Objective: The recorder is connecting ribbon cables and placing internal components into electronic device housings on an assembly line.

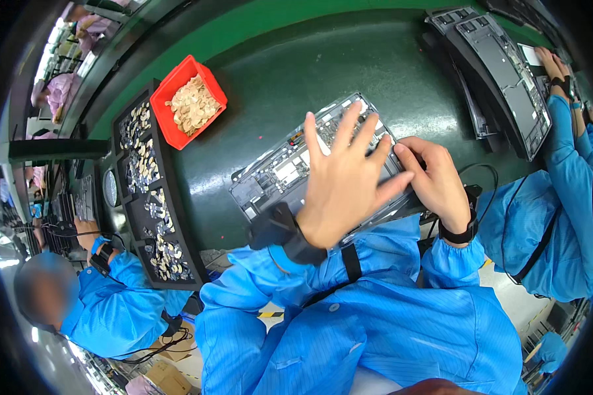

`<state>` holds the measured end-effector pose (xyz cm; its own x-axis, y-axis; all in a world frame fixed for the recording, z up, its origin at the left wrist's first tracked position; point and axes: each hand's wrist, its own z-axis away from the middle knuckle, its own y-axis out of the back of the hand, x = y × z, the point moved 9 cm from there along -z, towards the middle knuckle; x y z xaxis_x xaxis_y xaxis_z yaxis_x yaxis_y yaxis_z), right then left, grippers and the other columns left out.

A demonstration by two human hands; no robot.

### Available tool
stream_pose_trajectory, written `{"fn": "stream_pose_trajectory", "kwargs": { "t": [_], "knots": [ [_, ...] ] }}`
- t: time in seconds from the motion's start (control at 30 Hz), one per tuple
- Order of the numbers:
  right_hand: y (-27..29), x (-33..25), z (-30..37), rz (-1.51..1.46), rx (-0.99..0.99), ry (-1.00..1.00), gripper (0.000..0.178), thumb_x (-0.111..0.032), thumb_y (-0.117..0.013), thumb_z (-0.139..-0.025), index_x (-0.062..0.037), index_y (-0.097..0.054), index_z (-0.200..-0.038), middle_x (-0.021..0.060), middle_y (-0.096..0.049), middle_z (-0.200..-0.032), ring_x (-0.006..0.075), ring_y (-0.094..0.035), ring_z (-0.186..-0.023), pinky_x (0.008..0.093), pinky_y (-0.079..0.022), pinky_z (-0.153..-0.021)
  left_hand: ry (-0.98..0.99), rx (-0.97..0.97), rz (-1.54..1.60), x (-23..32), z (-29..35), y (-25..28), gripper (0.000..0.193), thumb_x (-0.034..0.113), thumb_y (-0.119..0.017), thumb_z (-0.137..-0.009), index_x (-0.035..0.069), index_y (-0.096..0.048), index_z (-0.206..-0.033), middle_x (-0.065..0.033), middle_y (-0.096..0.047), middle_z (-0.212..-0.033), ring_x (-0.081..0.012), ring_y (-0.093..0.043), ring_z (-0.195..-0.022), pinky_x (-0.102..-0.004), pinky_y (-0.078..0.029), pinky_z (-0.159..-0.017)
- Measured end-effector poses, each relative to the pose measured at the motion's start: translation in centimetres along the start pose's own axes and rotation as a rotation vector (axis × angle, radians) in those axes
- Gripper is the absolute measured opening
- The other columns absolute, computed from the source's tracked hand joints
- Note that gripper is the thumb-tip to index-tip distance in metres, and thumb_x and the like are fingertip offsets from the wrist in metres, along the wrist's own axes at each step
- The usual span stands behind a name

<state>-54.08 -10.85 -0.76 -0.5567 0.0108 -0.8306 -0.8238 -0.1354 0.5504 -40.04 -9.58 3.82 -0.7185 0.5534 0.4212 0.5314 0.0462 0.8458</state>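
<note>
grey metal laptop chassis (290,168), opened with its inner parts showing, lies tilted on the dark green surface (349,72) just in front of the person. left hand (342,181) hovers flat over its middle with the fingers (349,122) spread wide, holding nothing. right hand (435,181) rests at the chassis's right edge, its fingers curled and pinched on that edge; what lies under them cannot be told. both wrists wear black straps above blue sleeves. to the left of the chassis stands a long black tray (178,217) with compartments of small metal pieces, and a red bin (171,89) of pale flat parts sits at its far end. further right, more open chassis (507,79) lie stacked, with a co-worker's hand (552,64) beside them. another person in blue (105,303) sits at lower left.
</note>
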Motion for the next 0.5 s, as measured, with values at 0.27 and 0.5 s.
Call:
{"fn": "stream_pose_trajectory", "kwargs": {
  "t": [0.27, 0.5],
  "knots": [
    [-0.7, -0.6, 0.6, 0.055, 0.056, 0.110, 0.023, -0.021, -0.060, -0.107, -0.0002, -0.063, -0.115, 0.0143, -0.069, -0.104, 0.0268, -0.067, -0.095, 0.0369, -0.052, -0.084, -0.005, -0.230, -0.128, 2.3, 5.5, -2.5, 0.108, 0.027, -0.090, -0.074, -0.013, -0.034, -0.157, -0.0361, -0.029, -0.165, -0.0471, -0.027, -0.158, -0.0502, -0.030, -0.128],
    [4.1, 0.8, -0.7, -0.517, 0.178, -0.050, 0.029, -0.019, -0.061, -0.108, -0.0082, -0.060, -0.135, 0.0021, -0.068, -0.122, 0.0095, -0.060, -0.109, 0.0243, -0.047, -0.094, -0.071, -0.143, 0.456, 3.5, 5.4, 3.4, 0.094, 0.027, -0.080, -0.089, 0.001, -0.031, -0.165, -0.0298, -0.056, -0.148, -0.0417, -0.055, -0.140, -0.0548, -0.038, -0.122]
  ]
}}
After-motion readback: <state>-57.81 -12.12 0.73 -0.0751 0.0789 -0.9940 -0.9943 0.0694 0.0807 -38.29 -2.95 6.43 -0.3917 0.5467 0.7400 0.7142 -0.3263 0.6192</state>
